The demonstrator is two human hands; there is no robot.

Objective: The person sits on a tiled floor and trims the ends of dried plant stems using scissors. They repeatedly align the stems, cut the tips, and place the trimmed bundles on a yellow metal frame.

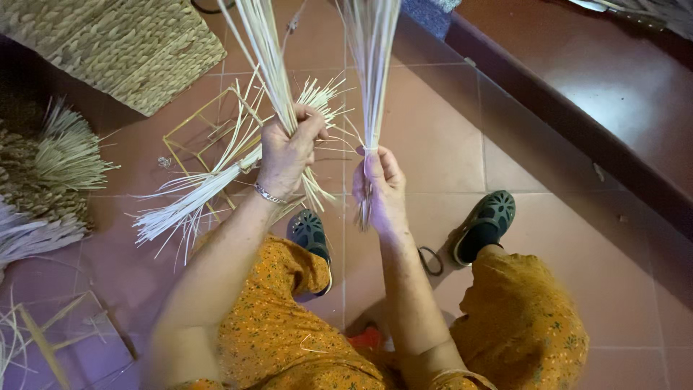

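While each hand grips one, both straw bundles (271,65) rise overhead

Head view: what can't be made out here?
- Tops of the pale straw bundles in the left hand and right hand: cut off by the top edge.
- Woven basket: cut by the top edge, full shape unclear.
- Wire frame: partly hidden behind the straw.
- Right-hand fingers: hidden behind its bundle.

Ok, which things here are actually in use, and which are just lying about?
In use:
left hand gripping a bunch of pale straw
right hand gripping a thinner bunch of straw

Lying about:
woven basket
wire frame
straw bundles on the floor
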